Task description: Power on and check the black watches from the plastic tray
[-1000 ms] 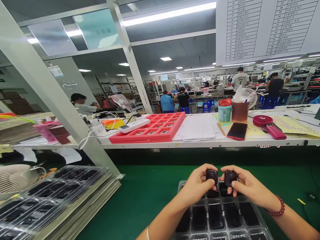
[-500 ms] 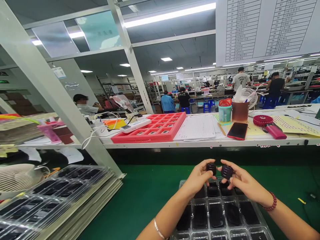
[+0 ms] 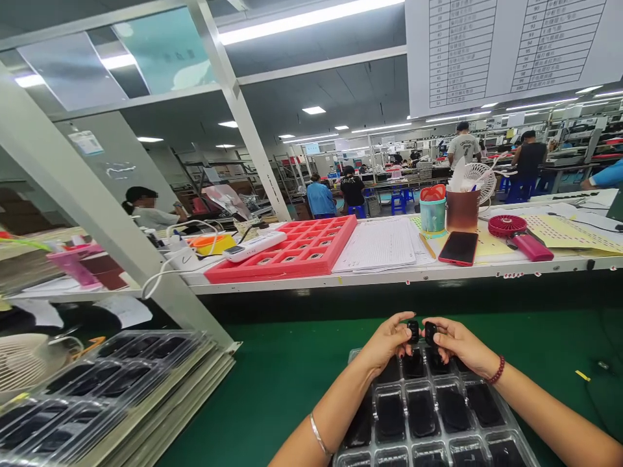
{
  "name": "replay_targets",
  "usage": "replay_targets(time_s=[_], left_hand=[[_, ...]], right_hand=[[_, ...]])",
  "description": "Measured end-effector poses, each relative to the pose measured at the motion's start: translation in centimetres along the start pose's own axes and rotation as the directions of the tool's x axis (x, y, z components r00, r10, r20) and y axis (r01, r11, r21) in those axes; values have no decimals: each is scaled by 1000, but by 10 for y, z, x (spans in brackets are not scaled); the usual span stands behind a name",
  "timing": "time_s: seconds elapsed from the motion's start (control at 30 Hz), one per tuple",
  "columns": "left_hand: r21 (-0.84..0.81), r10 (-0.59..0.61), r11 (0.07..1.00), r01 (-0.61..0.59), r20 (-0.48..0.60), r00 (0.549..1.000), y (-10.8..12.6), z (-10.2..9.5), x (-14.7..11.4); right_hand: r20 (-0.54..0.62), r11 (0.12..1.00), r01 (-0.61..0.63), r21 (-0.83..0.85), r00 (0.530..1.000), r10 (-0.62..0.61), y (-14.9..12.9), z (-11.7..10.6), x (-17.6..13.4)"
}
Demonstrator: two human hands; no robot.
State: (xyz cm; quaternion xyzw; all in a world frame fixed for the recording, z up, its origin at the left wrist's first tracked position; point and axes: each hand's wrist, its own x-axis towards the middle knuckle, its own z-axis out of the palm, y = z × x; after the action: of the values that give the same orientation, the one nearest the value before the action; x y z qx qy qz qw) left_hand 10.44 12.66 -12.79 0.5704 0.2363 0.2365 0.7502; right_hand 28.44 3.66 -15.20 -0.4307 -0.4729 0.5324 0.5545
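Note:
My left hand [image 3: 389, 340] is closed on a small black rounded-square piece [image 3: 413, 331], pinched between thumb and fingers. Just to its right, my right hand [image 3: 457, 342] pinches a similar black piece [image 3: 431, 333]. The two pieces are held up close together with a narrow gap between them. Both hands hover over the far end of a clear plastic tray [image 3: 406, 446], whose pockets hold dark rectangular pieces [image 3: 421, 413]. Their exact kind I cannot make out. The tray lies on a green work surface [image 3: 282, 389].
Stacked trays with dark pieces [image 3: 119, 379] stand at the left, beside a white fan [image 3: 24, 363]. Along the shelf ahead are a red compartment box [image 3: 311, 259], papers [image 3: 377, 246], a phone [image 3: 458, 248], a teal cup [image 3: 433, 214] and a pink handheld fan [image 3: 533, 246]. Other people sit and stand farther back.
Both pieces have been turned: their ridged faces showed before, and now they are seen more edge-on with smooth dark sides. My right hand has moved slightly left. The view has shifted a little.

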Motion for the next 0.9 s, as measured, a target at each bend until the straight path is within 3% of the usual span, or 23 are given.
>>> replay_targets(time_s=[0.23,0.9], left_hand=[[26,-14,1000,14,21,1000,-3,-3,0],[68,-7,998,5,33,999,-3,-4,0]], right_hand=[[13,994,22,-108,1000,-20,-3,3,-2],[41,986,45,-161,998,-39,-3,4,-3]])
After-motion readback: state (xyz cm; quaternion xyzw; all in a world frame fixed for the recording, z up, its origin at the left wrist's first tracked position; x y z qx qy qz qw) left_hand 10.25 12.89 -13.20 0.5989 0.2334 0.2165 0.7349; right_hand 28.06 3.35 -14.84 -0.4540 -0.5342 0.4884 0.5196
